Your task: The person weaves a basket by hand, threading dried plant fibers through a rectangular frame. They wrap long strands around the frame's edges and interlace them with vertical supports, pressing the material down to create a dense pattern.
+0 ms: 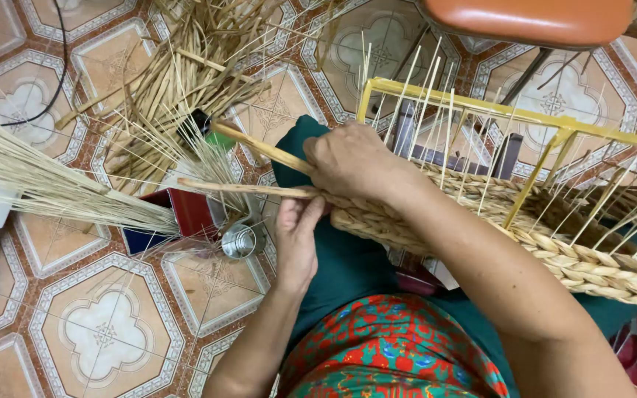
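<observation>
The braided straw band [554,254] runs from the middle of the view out toward 4 o'clock, wound along the base of a yellow wire frame [481,110] that rests over the person's lap. Two loose flat straw strands [259,147] stick out from its end toward 10 o'clock. The right hand [355,158] is closed around the upper strand where it meets the braid; the left hand [296,236], just below at 6 o'clock of it, pinches the lower strand between thumb and fingers.

If either grip eases, I'd expect the last plait to loosen, since nothing else seems to pin it. The thin upright ribs [436,96] look brittle and could snap under a hard pull. At 9 o'clock, a small metal can [239,240] sits on the tiled floor [105,332] by a straw bundle [38,177], where a trailing strand might tip it.
</observation>
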